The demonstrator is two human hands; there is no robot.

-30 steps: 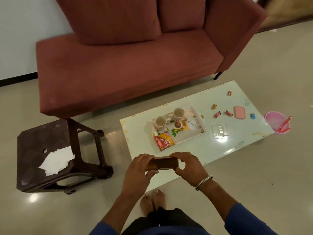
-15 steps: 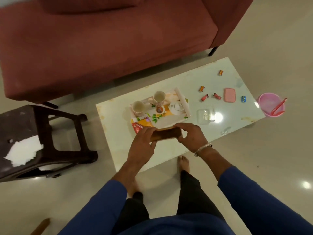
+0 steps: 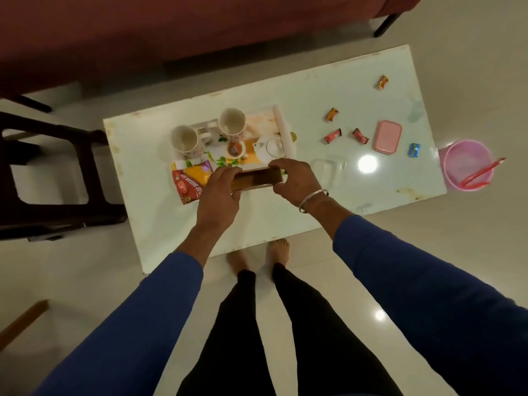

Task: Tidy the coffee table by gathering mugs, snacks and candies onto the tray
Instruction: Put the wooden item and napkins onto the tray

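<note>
My left hand (image 3: 220,190) and my right hand (image 3: 297,178) both grip a flat brown box (image 3: 255,178), one at each end, just above the near edge of the white floral tray (image 3: 283,124). On the tray stand two cream mugs (image 3: 184,138) (image 3: 232,121), a small cup (image 3: 235,148) and a white teapot (image 3: 271,147). A red and yellow snack packet (image 3: 190,181) lies on the tray's near left corner. Several wrapped candies lie on the table to the right, among them an orange one (image 3: 332,114), two pink ones (image 3: 333,135) (image 3: 360,136) and a blue one (image 3: 414,150).
The white coffee table (image 3: 371,95) also holds a pink lidded box (image 3: 387,136) and a clear plastic container (image 3: 328,167). A pink bucket (image 3: 465,164) stands on the floor at the right end. A dark stool (image 3: 43,172) is left, a red sofa (image 3: 143,30) behind.
I have stepped up to the table and look more steeply down. Both hands carried the brown box forward, from the near table edge to the tray's near edge.
</note>
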